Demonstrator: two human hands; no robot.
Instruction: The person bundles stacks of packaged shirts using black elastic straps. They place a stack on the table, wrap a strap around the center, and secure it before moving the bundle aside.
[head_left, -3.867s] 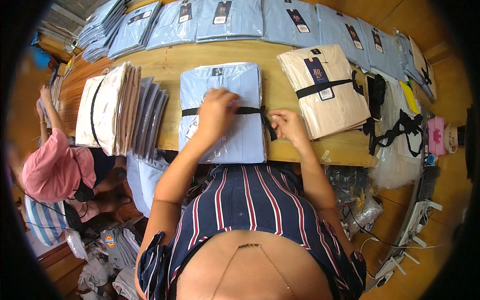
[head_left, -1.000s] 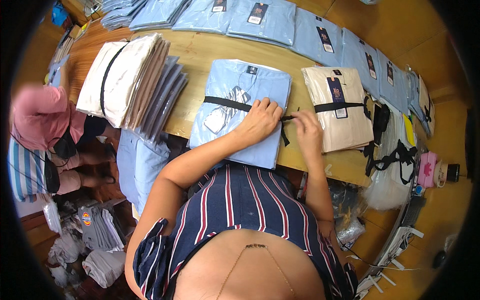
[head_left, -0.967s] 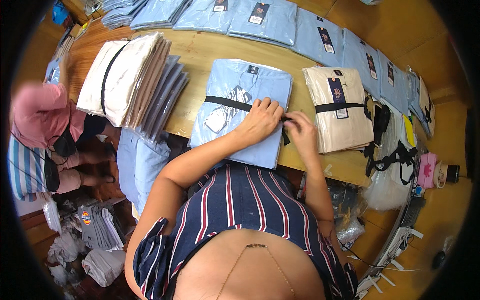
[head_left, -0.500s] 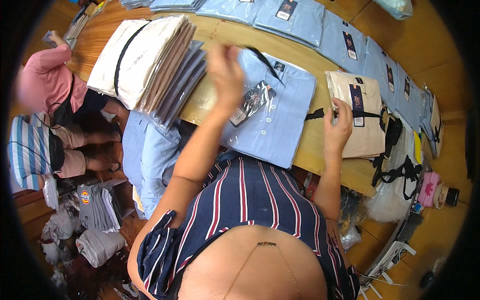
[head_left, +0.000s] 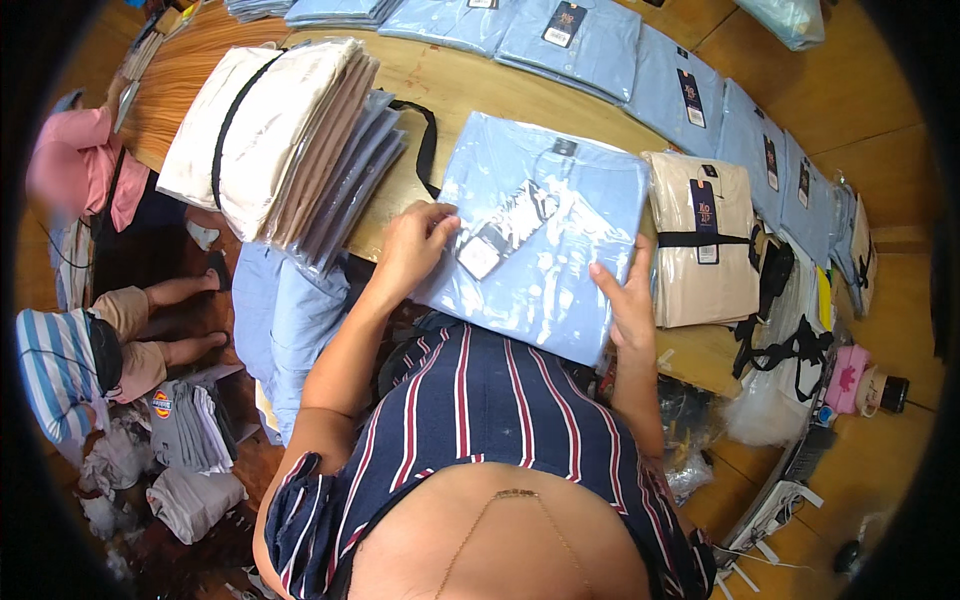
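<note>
1. Left hand [head_left: 412,248]: you grip the near left edge of the stack of bagged light-blue shirts [head_left: 545,230], fingers curled over its top. Your right hand [head_left: 628,300] clasps the stack's right edge, fingers spread flat.
2. That stack sits tilted at the table [head_left: 455,85] edge right in front of you, hang tag on top; no strap shows across it now, so by my reading binding is left.
3. Done, as far as shown: the beige bundle [head_left: 705,240] to your right wears a black strap, and the cream-and-grey bundle [head_left: 285,135] on your left is banded too.
4. Each shirt lies in its own clear plastic bag; a row of single blue ones [head_left: 690,95] lines the table's far side.
</note>
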